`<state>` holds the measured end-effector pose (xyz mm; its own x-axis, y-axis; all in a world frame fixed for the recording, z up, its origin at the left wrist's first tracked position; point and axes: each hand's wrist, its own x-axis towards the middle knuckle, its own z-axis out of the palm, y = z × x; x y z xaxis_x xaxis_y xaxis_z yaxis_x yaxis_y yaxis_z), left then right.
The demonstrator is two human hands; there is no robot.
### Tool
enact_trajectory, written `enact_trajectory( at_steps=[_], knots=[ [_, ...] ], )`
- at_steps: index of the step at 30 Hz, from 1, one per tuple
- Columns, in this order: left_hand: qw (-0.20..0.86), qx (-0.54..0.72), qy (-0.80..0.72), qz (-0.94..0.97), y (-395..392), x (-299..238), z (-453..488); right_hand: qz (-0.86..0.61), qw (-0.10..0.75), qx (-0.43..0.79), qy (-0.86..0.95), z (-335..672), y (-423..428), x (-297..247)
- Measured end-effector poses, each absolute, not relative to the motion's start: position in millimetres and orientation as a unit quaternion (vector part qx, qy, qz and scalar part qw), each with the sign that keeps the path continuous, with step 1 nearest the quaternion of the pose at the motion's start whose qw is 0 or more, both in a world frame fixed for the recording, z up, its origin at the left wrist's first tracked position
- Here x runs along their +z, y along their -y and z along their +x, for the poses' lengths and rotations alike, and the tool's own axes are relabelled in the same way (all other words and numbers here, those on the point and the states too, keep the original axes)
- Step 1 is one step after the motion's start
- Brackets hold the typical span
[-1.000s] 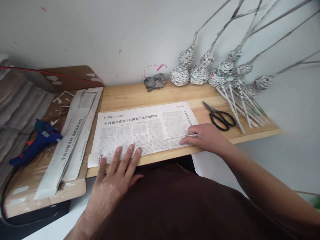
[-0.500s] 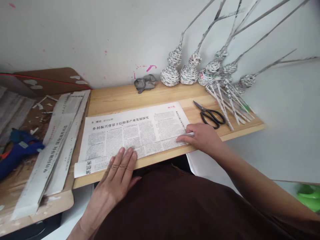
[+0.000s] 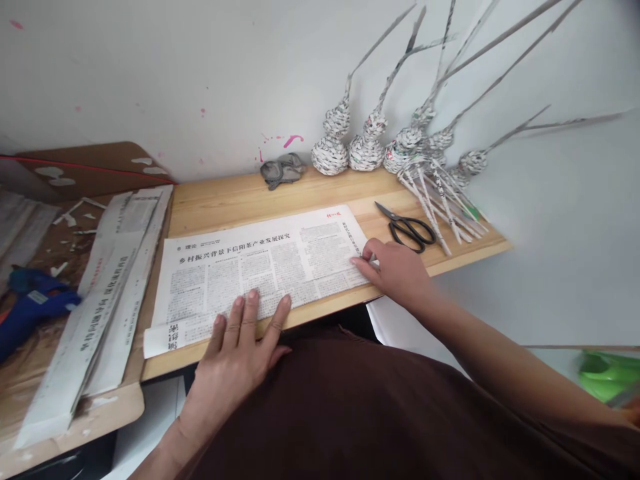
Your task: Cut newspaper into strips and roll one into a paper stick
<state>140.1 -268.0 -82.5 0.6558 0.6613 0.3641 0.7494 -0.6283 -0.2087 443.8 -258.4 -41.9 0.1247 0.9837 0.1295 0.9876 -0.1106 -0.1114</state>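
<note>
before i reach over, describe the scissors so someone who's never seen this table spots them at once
On the wooden tabletop, find the printed newspaper sheet under the left hand. Just right of it, beyond the right hand, lie the scissors. Their black looped handles set them apart from the pale rolled-paper sticks beside them.

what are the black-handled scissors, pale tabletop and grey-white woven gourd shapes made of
Scissors: blades dull grey, probably metal; smooth handles, perhaps coated. Tabletop: wood, by its grain, smooth finish. Gourd shapes: likely rolled newspaper, matte, print-like flecks.
</note>
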Motion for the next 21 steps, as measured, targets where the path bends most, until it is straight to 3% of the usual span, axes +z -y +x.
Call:
enact_trajectory(
  at_steps=[10, 21],
  knots=[
    [0.184, -0.135, 0.287, -0.930, 254, -87, 141, -0.776, 0.016, -0.059, 0.627, 438, 260, -38],
    [0.162, -0.090, 0.343, -0.921, 261, -72, 163, -0.805, -0.045, -0.033, 0.590, 436, 258, -26]
  ],
)
